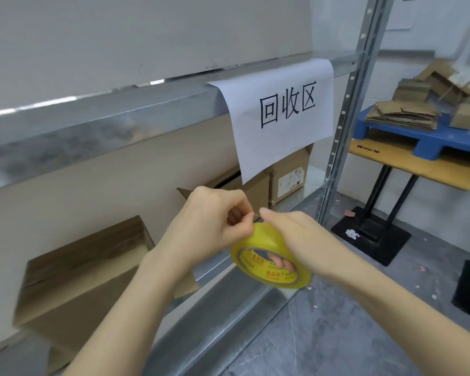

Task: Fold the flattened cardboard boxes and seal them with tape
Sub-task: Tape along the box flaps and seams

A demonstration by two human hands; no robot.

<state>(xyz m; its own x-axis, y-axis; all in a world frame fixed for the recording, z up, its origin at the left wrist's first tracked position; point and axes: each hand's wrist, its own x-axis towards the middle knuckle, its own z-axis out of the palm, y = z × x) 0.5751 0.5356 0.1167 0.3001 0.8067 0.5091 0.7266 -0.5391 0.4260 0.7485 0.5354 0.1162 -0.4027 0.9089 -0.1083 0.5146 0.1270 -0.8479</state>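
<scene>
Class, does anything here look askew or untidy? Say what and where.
The paper sign droops from the shelf beam, hiding part of a box. Small white scraps litter the floor by the black stand base.

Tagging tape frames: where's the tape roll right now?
Head view, lower centre: the yellow tape roll is held in the right hand, fingers through its core, while the left hand pinches at its top edge, in front of the metal shelf.

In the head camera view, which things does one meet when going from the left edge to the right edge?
large cardboard box → left hand → yellow tape roll → metal shelf upright → blue pallet. The right hand overlaps the roll, so I leave it out.
</scene>
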